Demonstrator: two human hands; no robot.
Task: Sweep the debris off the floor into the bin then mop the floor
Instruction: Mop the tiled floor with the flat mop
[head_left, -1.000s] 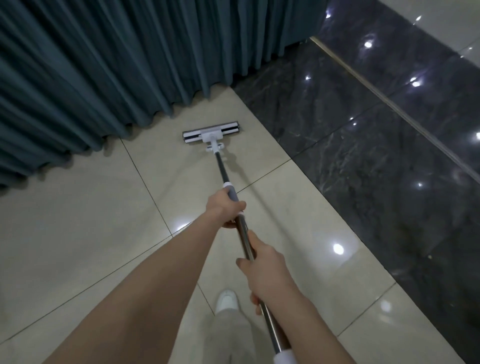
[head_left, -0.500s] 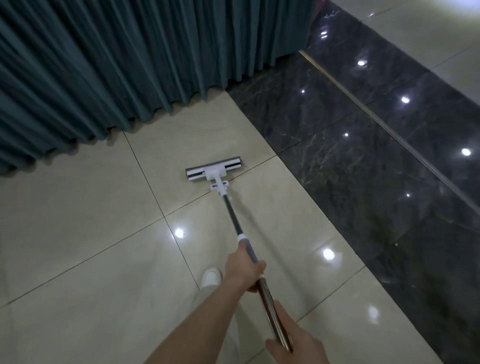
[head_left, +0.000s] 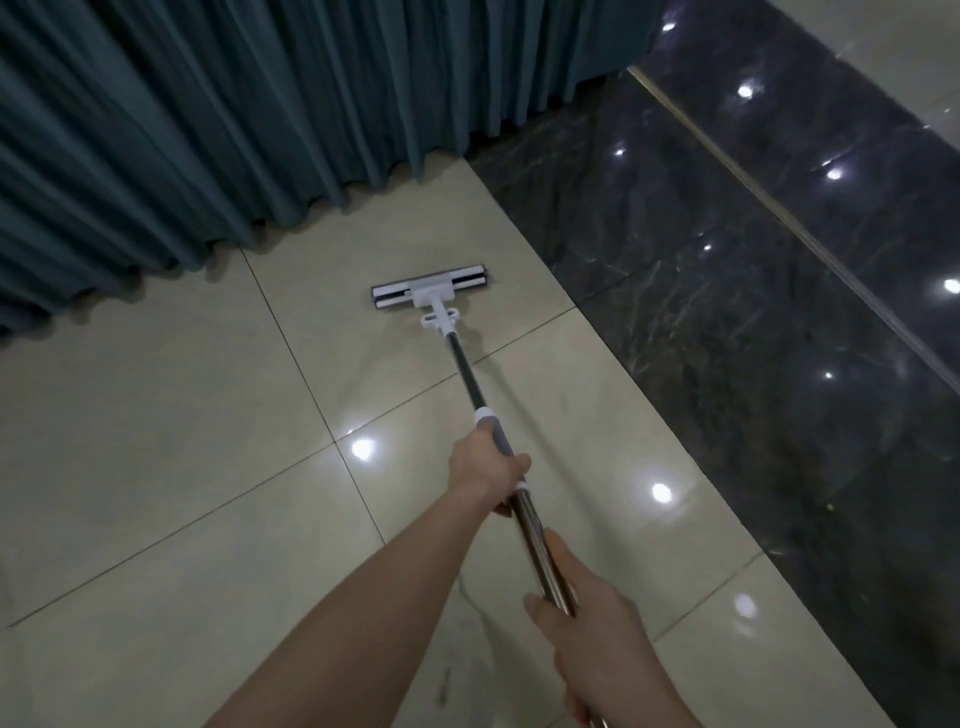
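Toward twelve o'clock, the mop (head_left: 430, 293) head lies flat on the beige floor (head_left: 156, 441), near the curtain (head_left: 208, 130). Left hand (head_left: 485, 470) and right hand (head_left: 587, 631) each grip the pole closed. Best keep the head flat, overlapping straight strokes.

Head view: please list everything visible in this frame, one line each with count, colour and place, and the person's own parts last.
mop: one, white head with dark strips, flat on the beige tiles ahead near the curtain; its metal pole runs back to the hands.
curtain: one, dark teal, pleated, across the top and left, hem at floor level.
beige floor tiles: several, glossy, left and centre.
dark marble floor: one band, black and veined, on the right, crossed by a thin pale strip.
left hand: one, gripping the pole's grey sleeve.
right hand: one, gripping the metal pole lower down, nearer the camera.
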